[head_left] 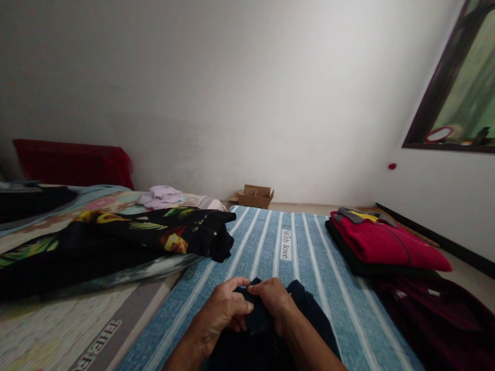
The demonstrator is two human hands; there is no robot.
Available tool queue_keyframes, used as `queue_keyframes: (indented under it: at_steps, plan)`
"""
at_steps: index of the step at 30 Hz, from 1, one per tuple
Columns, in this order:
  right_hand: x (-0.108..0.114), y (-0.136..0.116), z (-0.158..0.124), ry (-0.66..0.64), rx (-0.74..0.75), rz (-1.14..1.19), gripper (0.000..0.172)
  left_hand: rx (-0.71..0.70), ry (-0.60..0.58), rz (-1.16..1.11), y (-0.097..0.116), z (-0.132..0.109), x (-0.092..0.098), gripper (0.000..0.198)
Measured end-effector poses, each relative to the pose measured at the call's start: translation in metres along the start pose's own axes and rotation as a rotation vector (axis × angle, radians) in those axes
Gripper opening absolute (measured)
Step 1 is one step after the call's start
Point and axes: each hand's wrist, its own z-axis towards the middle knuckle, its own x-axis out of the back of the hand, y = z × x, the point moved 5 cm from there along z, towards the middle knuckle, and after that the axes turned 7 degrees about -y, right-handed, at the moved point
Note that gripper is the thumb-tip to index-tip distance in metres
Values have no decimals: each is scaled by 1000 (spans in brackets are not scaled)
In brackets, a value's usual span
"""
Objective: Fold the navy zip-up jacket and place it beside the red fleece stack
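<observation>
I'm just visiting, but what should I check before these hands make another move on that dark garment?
1. Both hands on the dark garment: ok; left hand and right hand meet near its far edge.
2. Firm hold: cannot tell; some fingers are hidden.
3. Dark garment lying smooth: not ok; it is bunched near the hands.
4. Floral garment apart from the hands: ok; it lies to the left, one end over the striped sheet.
5. Red folded garment apart from the dark garment: ok; it sits to the right.
</observation>
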Motion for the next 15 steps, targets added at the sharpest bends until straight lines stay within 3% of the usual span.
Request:
queue_keyframes:
  at_steps: [9, 15]
  plan:
    - [3, 7, 2, 61, 49, 34, 20, -40, 13, 101, 2, -4, -3, 56]
    - [3, 9, 7, 16, 86, 11, 24, -60, 37, 130, 1, -1, 4, 45]
